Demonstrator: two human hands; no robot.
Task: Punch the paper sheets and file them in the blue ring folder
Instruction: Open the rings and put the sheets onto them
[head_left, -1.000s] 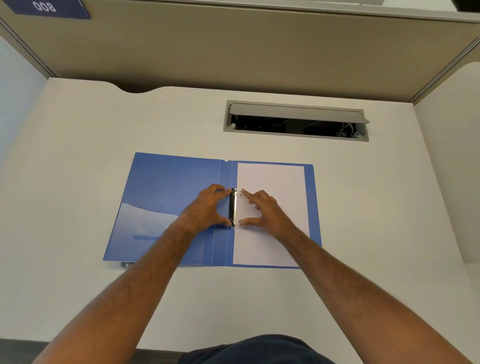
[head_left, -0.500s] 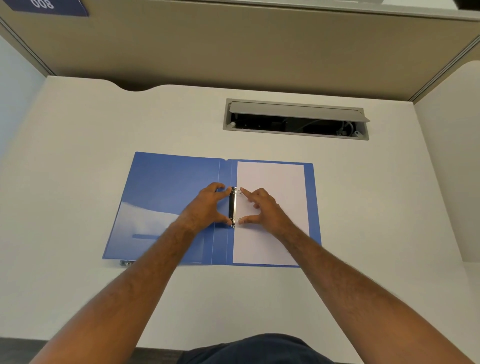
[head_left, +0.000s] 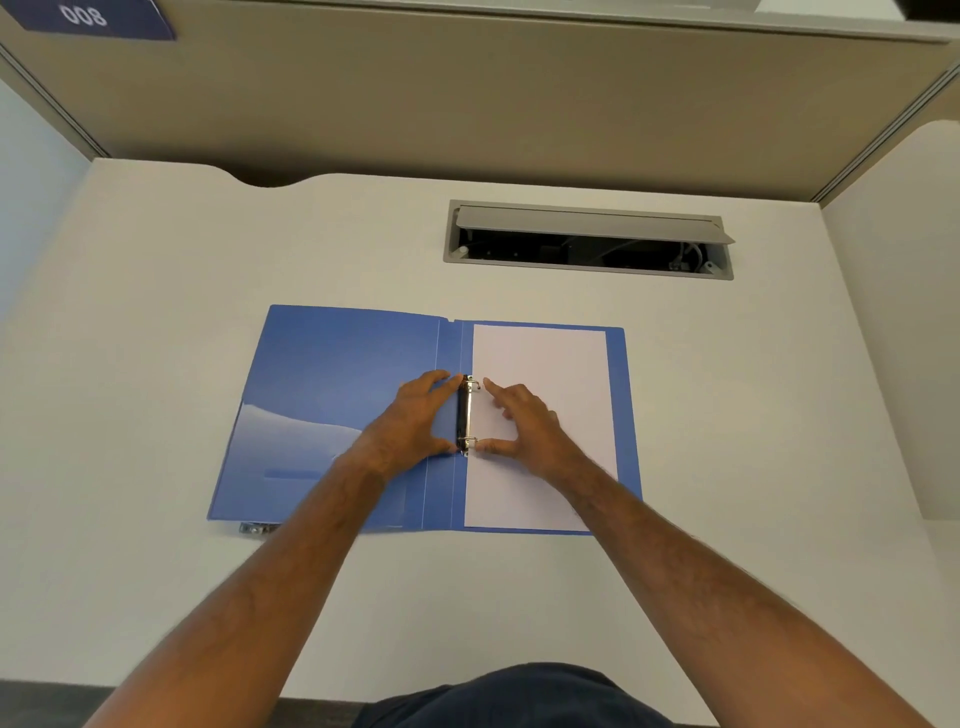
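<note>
The blue ring folder (head_left: 343, 374) lies open and flat on the white desk. White paper sheets (head_left: 545, 374) lie on its right half, their left edge at the metal ring mechanism (head_left: 464, 413) in the spine. My left hand (head_left: 410, 421) sits just left of the mechanism, fingertips at the upper ring and thumb at the lower one. My right hand (head_left: 524, 426) rests on the paper just right of it, index finger pointing at the upper ring and thumb tip touching the lower ring. Whether the rings are fully closed I cannot tell.
A small metal part (head_left: 254, 528) sticks out from under the folder's lower left corner. A grey cable hatch (head_left: 587, 221) with its lid raised is set into the desk behind the folder. Beige partition walls (head_left: 467, 104) enclose the desk at the back and sides.
</note>
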